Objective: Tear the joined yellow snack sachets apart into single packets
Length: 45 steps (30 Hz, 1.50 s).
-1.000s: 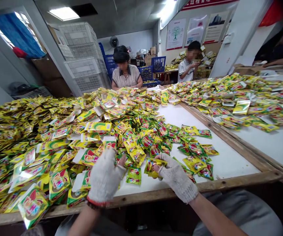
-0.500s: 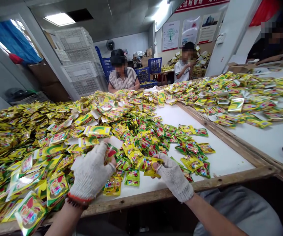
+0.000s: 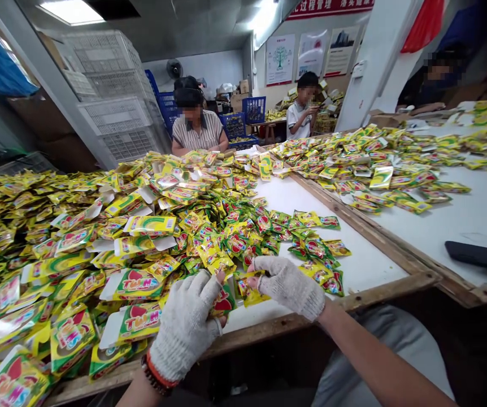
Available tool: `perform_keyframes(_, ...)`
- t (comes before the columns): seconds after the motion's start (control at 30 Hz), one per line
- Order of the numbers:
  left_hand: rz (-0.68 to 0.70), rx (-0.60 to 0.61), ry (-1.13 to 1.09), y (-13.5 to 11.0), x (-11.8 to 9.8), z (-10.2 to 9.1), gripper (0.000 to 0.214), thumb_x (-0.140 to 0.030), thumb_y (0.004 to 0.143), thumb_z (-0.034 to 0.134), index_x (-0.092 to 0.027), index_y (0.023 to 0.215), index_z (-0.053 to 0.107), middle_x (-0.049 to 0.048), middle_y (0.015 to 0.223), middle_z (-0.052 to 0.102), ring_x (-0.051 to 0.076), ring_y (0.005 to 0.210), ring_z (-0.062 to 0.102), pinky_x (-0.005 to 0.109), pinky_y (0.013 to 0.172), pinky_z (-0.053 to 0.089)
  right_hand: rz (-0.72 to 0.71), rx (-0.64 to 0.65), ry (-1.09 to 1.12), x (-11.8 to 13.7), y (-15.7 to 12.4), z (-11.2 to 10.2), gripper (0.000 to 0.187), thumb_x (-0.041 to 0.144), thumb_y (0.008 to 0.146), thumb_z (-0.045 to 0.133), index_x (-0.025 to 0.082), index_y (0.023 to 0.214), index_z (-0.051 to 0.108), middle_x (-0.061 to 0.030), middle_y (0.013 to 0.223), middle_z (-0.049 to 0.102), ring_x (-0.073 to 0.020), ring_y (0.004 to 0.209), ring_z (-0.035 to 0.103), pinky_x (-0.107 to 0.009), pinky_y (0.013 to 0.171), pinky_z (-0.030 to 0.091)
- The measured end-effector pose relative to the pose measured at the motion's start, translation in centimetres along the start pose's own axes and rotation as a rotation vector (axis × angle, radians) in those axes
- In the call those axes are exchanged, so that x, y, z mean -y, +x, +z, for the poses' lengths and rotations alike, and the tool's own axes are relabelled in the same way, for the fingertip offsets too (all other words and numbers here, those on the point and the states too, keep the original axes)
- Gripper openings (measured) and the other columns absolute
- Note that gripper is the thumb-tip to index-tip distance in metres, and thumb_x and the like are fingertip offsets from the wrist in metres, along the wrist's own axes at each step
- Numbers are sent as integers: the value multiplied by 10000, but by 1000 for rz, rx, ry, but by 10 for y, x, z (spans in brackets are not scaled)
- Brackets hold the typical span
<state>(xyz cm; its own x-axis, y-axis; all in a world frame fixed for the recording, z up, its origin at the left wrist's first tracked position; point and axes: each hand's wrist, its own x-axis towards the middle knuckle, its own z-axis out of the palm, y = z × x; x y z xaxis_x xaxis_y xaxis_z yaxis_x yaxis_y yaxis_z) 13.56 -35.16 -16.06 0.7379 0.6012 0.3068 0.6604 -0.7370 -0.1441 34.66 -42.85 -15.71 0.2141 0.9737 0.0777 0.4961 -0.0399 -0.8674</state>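
Both my hands wear white knit gloves with open fingertips. My left hand (image 3: 188, 322) is closed on a flat carton (image 3: 224, 299) printed red, green and yellow, held near the front edge of the table (image 3: 370, 265). My right hand (image 3: 288, 285) pinches a few small yellow sachets (image 3: 247, 288) right beside that carton. The two hands almost touch. A heap of small sachets (image 3: 264, 237) lies just beyond them. Flat cartons marked TWINS (image 3: 135, 282) are spread at my left.
A huge pile of yellow packets (image 3: 35, 226) covers the table's left half. A second table (image 3: 451, 215) on the right holds more packets and a dark phone (image 3: 478, 255). Three people sit at the far side. White crates (image 3: 112, 96) are stacked behind.
My left hand picked up a carton from the pile at the left and brought it toward my right hand. The right hand kept its sachets. The camera view shifted slightly.
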Motion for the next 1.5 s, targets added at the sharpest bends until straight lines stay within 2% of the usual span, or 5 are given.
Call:
perform_keyframes(0.6, -89, 64, -166, 2, -6, 8, 588, -356, 646, 615, -324, 1215, 469, 3, 1274, 505, 164, 1145, 507, 316, 954, 498, 64, 111, 74, 4, 1, -26, 306, 381, 733, 571, 143, 904, 660, 0, 776, 616, -12, 621, 469, -93, 549, 357)
perform_keyframes(0.93, -113, -30, -230, -3, -26, 20, 528, -424, 678, 588, -254, 1173, 515, 18, 1227, 540, 138, 1130, 522, 278, 983, 498, -130, -120, -340, 3, -6, 20, 243, 321, 835, 448, 179, 912, 631, -56, 946, 633, -107, 902, 541, -205, 839, 407)
perform_keyframes(1.07, -144, -16, -153, -2, -27, 16, 515, -382, 699, 569, -287, 1198, 487, 19, 1132, 557, 143, 1056, 528, 291, 909, 497, -13, -41, -113, 3, -11, 18, 272, 345, 817, 491, 222, 1036, 596, -9, 924, 652, -67, 803, 564, -152, 718, 419)
perform_keyframes(1.3, -44, -87, -95, -4, -33, 18, 543, -318, 664, 604, -293, 1195, 493, 24, 1133, 549, 151, 1026, 504, 288, 859, 466, -85, -110, -171, -1, -11, 23, 277, 331, 820, 468, 156, 695, 642, -14, 744, 645, -39, 659, 481, -150, 648, 356)
perform_keyframes(1.5, -121, -26, -76, -2, -30, 12, 574, -377, 699, 568, -300, 1255, 448, 35, 1125, 550, 156, 1030, 513, 289, 853, 460, 99, 31, 79, 10, -18, 14, 316, 359, 814, 453, 180, 978, 656, -6, 778, 664, -32, 613, 540, -128, 578, 399)
